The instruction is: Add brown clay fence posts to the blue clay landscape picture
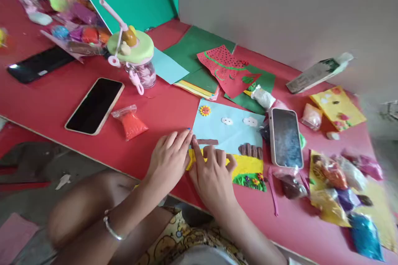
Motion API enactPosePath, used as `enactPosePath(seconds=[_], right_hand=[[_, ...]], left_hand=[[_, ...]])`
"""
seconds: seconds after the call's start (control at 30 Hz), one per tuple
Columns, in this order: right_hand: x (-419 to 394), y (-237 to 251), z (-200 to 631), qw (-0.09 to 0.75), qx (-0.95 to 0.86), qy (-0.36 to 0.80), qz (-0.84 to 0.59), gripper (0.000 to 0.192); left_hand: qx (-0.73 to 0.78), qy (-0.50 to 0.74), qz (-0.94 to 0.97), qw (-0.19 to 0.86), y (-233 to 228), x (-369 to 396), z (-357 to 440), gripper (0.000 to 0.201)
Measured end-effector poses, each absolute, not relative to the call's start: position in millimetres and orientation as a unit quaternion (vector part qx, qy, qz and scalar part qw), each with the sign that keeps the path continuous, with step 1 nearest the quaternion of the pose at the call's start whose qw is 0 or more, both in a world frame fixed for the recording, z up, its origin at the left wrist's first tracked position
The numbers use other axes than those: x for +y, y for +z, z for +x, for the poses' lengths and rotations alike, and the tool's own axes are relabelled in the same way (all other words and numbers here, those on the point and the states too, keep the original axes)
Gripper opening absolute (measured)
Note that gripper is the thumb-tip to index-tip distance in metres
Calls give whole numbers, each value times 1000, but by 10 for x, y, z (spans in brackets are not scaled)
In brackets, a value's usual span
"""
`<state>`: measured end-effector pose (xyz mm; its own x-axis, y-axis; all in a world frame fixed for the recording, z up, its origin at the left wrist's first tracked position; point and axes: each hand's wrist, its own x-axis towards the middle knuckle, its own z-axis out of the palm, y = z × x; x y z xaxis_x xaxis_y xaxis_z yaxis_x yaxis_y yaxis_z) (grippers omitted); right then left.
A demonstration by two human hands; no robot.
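Both hands (192, 165) on clay picture card (230, 132), long axis left-right.

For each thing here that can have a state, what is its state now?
Left hand: flat, fingers on the picture card's edge.
Right hand: pressing on the yellow strip.
Picture card: lying flat, clay-decorated.
White phone: screen up, dark.
Gold phone: screen dark.
Cup: lid on.
Orange clay bag: closed.

Soft, even daylight — bright, with faint shadows.
Glare streaks the phone screen (286, 137) at three o'clock; motion blur smears the bags (342, 182) toward four o'clock and the clutter at eleven — the centre stays reasonably sharp, edges stretched.
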<state>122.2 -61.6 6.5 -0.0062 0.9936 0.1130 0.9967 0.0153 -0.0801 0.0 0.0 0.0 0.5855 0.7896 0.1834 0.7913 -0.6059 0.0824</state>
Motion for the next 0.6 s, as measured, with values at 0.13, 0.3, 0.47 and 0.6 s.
enactPosePath(seconds=[0.13,0.3,0.47,0.6], right_hand=[[-607,60,1266,80,-702,-5,-708,50],[-609,24,1267,89,-695,-15,-714,51],[-591,1,1221,92,-703,-18,-705,50],[-580,11,1220,94,-707,-6,-701,50]], left_hand=[[-440,-121,-890,-7,-33,-40,-31,44],[-435,-135,-890,-5,-33,-84,-27,44],[-436,-127,-891,5,-7,-108,6,42],[-439,-126,-890,3,-15,-109,5,41]])
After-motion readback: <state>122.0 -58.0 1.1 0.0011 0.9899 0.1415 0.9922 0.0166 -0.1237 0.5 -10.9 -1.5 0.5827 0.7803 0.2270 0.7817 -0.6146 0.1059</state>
